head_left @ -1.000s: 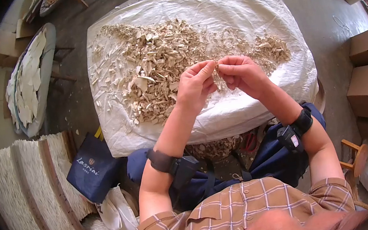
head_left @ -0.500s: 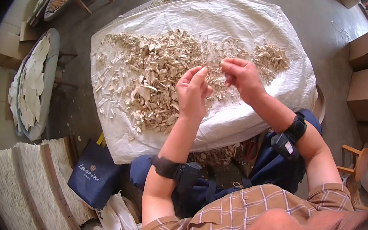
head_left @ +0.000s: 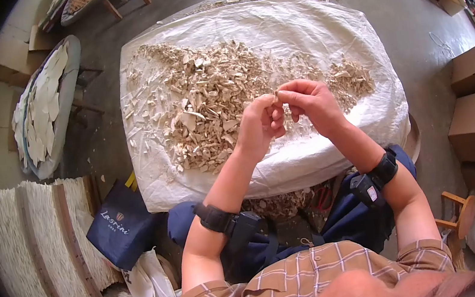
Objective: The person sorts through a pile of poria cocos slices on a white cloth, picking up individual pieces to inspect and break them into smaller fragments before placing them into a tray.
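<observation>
A large heap of dry, beige and whitish flakes [head_left: 205, 92] lies on a white cloth [head_left: 194, 185] over a table. Above the heap, my left hand [head_left: 261, 122] is closed, thumb and index finger pinched. My right hand [head_left: 310, 102] is closed in a pinch as well, its fingertips meeting those of my left hand. Between the fingertips there is something small, too tiny to make out. A smaller part of the heap [head_left: 351, 78] lies to the right of my hands.
A dark blue bag [head_left: 121, 225] stands at the left, near stacked white sheets [head_left: 9, 253]. Cardboard boxes [head_left: 470, 122] and a wooden stool [head_left: 462, 214] are at the right. An oval tray of white pieces [head_left: 47, 111] is at the upper left.
My hands have come together, so their fingertips now touch. Before, a small gap lay between them. My left hand is slightly lower and further right.
</observation>
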Demonstrator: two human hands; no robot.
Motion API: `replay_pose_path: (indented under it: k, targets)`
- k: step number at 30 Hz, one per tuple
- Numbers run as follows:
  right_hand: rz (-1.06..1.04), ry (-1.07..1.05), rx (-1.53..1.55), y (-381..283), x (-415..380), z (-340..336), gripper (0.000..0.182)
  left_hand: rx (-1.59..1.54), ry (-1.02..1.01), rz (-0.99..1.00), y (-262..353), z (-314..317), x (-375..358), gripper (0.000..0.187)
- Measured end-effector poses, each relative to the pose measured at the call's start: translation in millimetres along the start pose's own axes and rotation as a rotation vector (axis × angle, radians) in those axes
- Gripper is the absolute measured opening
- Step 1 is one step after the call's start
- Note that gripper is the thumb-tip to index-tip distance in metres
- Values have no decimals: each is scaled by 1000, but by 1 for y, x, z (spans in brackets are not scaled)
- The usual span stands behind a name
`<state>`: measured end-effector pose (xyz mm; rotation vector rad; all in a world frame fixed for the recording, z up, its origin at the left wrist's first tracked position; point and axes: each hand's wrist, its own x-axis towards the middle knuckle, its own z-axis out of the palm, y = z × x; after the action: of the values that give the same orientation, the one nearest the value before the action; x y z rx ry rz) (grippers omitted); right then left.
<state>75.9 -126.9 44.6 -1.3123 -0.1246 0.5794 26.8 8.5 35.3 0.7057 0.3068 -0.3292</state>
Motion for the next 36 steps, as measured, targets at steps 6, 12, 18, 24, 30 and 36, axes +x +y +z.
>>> replay_pose_path:
  k: [6, 12, 18, 24, 30, 36]
  targets:
    - [-42, -52, -53, 3, 1, -5, 18, 125, 1, 73, -2, 2, 1, 23]
    - [93, -34, 194, 5, 1, -6, 17, 134, -13, 159, -7, 6, 0, 23]
    - [140, -42, 242, 3, -3, -3, 18, 103, -4, 112, -4, 5, -1, 24]
    - [79, -34, 128, 3, -6, -4, 17, 140, -51, 62, -5, 5, 0, 24]
    - [182, -109, 373, 13, -2, -12, 17, 62, -54, 42, -8, 7, -1, 27]
    - [114, -11, 114, 8, -7, -5, 16, 138, 21, 89, -11, 8, -1, 27]
